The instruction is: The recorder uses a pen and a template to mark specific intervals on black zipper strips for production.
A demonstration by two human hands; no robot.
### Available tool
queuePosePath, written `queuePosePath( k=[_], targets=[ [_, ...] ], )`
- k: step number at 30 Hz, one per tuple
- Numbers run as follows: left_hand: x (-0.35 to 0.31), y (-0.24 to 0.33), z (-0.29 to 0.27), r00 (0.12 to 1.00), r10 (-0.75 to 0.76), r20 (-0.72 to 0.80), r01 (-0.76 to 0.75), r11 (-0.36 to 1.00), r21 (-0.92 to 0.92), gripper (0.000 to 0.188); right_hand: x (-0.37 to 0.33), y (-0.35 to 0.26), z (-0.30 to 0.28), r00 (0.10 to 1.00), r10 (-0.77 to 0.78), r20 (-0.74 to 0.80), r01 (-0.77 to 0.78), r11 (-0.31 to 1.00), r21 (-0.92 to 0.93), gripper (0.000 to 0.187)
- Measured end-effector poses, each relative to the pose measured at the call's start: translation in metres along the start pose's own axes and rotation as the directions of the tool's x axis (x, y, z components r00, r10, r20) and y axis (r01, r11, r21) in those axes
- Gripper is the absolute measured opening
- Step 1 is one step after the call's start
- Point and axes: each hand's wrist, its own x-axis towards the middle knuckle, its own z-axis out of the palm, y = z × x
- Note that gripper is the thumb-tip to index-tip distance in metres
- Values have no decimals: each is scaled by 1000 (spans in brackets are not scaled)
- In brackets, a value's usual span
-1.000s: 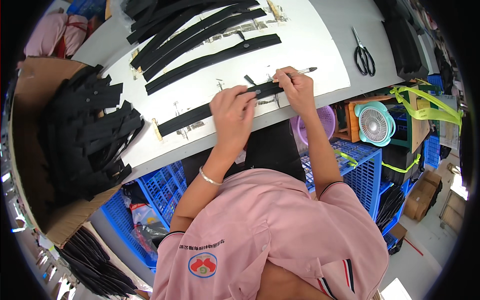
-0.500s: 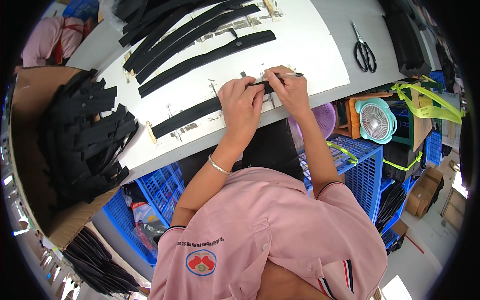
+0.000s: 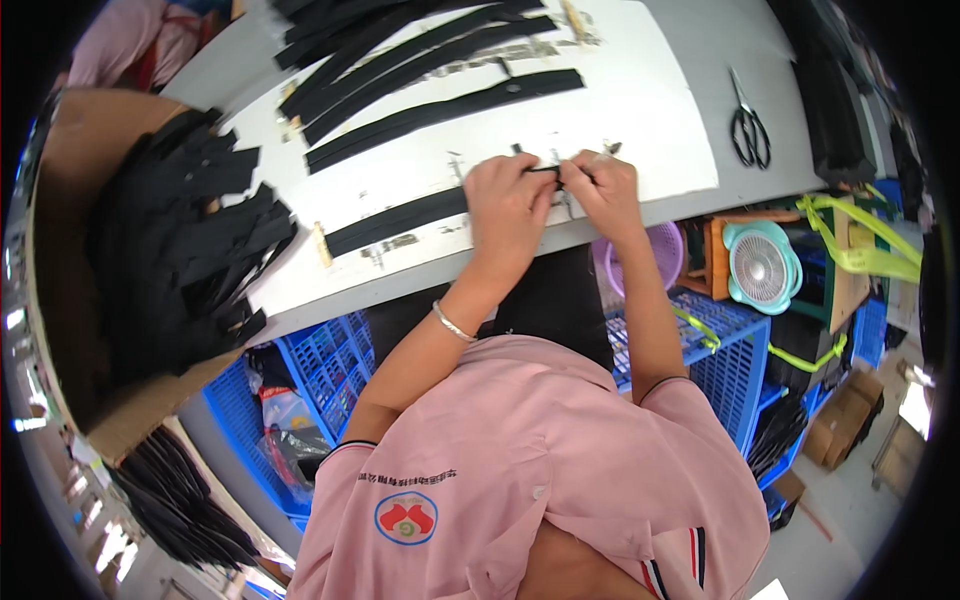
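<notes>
A black fabric strip lies along the near part of a white board. At its right end my left hand is closed on it, fingers bent over the fabric. Right beside it, my right hand pinches the same end, which looks slightly lifted between the hands. The dark end of a pen shows above the right hand's knuckles. My fingers hide the rest of it. Farther back lies another black strip with a small tab sticking up, and beyond it several more strips.
An open cardboard box full of black fabric pieces stands at the left. Black-handled scissors lie on the grey table at the right. Below sit blue crates, a purple basket and a turquoise fan.
The pen, which stuck out across my right hand, now shows only its end. My right fingers have come down onto the strip next to my left hand. The whole view has shifted slightly.
</notes>
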Motion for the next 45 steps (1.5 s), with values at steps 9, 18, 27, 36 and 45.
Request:
queuePosePath(
  k=[9, 18, 27, 36, 45],
  targets=[
    [-29, 4, -36, 963, -82, 258, 60, 994, 90, 46, -17, 0, -9, 936, 275, -221, -198, 927, 318, 22],
    [55, -54, -39, 968, -18, 250, 30, 998, -48, 46, -14, 8, -3, 909, 332, -253, -236, 909, 343, 20],
    [-41, -122, -192, 989, -130, -75, 150, 839, 523, 59, -12, -1, -3, 900, 347, -264, -235, 896, 376, 19],
    [-22, -136, -208, 988, -96, -120, 145, 847, 512, 11, -9, 4, 2, 923, 283, -259, -179, 915, 363, 18],
    [31, -58, -81, 982, -3, 191, -5, 999, 40, 21, -8, -10, 11, 937, 209, -279, -142, 959, 243, 14]
  ],
)
